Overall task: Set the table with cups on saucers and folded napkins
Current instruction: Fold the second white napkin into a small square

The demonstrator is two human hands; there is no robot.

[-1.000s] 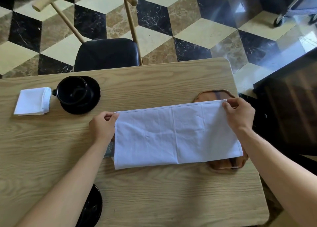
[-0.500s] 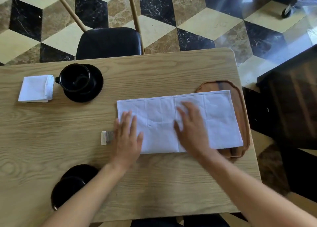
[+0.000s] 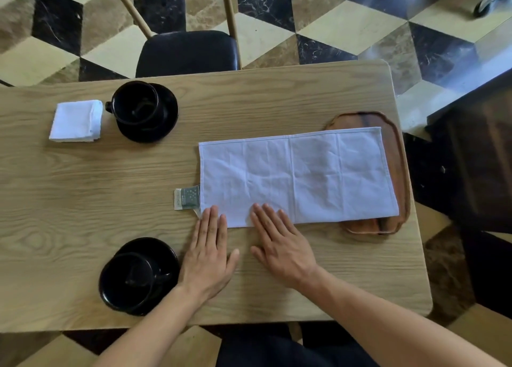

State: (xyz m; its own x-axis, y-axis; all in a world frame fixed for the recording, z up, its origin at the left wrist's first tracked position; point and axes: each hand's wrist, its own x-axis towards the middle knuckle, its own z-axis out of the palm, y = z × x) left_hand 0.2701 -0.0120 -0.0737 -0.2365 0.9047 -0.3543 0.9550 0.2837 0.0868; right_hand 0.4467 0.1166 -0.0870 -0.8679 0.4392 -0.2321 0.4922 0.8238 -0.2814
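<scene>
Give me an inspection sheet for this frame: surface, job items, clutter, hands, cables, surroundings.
Surface: wooden table.
Job items: far cup on its saucer beside a folded napkin; near cup on its saucer; half-folded white cloth lying flat, right end over a wooden tray.
Clutter: cloth's label sticking out at its left edge.
Hands: left hand and right hand flat, fingertips on the cloth's near edge.
Cables: nothing seen.
Surroundings: black-seated chair, patterned marble floor.

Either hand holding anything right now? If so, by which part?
Nothing is held. Left hand and right hand lie flat, fingers straight, fingertips resting on the near edge of the half-folded white napkin.
</scene>
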